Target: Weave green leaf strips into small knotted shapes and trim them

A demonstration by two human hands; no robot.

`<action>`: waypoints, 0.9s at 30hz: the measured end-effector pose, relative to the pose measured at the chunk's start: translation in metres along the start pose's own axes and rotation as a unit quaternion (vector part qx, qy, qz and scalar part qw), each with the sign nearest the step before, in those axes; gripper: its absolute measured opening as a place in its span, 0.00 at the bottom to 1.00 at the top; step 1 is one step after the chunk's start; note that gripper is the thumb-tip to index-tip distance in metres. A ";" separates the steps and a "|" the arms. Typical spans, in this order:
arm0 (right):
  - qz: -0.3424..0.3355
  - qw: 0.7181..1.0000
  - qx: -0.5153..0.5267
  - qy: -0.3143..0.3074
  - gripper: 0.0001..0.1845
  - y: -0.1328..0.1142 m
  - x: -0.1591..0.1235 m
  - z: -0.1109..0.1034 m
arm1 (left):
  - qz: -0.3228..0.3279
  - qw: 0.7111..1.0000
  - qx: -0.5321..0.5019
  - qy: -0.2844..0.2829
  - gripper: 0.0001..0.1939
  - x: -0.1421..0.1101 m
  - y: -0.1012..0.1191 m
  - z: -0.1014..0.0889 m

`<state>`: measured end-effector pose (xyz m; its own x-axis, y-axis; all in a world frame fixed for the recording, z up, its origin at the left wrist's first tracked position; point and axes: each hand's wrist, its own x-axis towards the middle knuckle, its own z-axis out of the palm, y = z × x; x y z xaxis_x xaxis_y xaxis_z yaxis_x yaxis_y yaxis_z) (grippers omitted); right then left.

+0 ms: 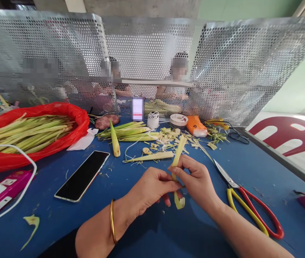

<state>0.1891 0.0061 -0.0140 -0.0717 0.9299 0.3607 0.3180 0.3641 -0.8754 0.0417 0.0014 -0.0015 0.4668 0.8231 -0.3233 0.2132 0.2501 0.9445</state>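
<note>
Between my two hands, above the blue table, is a pale green leaf strip (179, 154), upright with its lower end curled. My right hand (195, 175) pinches it around the middle. Lower down, the thumb and fingers of my left hand (155, 186) close on the same strip; some fingertips are hidden behind it. Just beyond lies a tapered leaf bundle (155, 156) bound with white string. Scissors (238, 193) with one red and one yellow handle lie partly open beside my right forearm. A pointed green shoot (115, 141) lies farther left.
A red plastic bag (80, 122) full of long leaves sits at the left, near a phone (84, 175) and a purple power strip (4, 193). Leaf scraps (168, 136), string spool (153, 120), tape roll (178, 120) and orange packet (197, 126) lie before a perforated metal screen (152, 46); people sit behind it.
</note>
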 end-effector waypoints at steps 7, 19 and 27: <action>-0.035 0.999 -0.031 -0.018 0.13 0.003 -0.001 0.002 | -0.011 1.000 0.008 -0.003 0.13 0.003 -0.003 0.001; -0.061 0.984 -0.074 -0.150 0.11 0.008 0.021 -0.031 | 0.028 0.988 -0.133 0.076 0.24 0.005 0.005 -0.018; -0.159 0.968 -0.163 -0.106 0.10 0.006 0.018 -0.028 | 0.012 0.993 -0.090 0.082 0.09 0.008 -0.001 -0.013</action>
<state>0.2157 0.0230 -0.0037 -0.3957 0.7758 0.4914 0.5269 0.6300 -0.5704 0.0336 0.0143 -0.0038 0.3209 0.8984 -0.2999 0.0403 0.3035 0.9520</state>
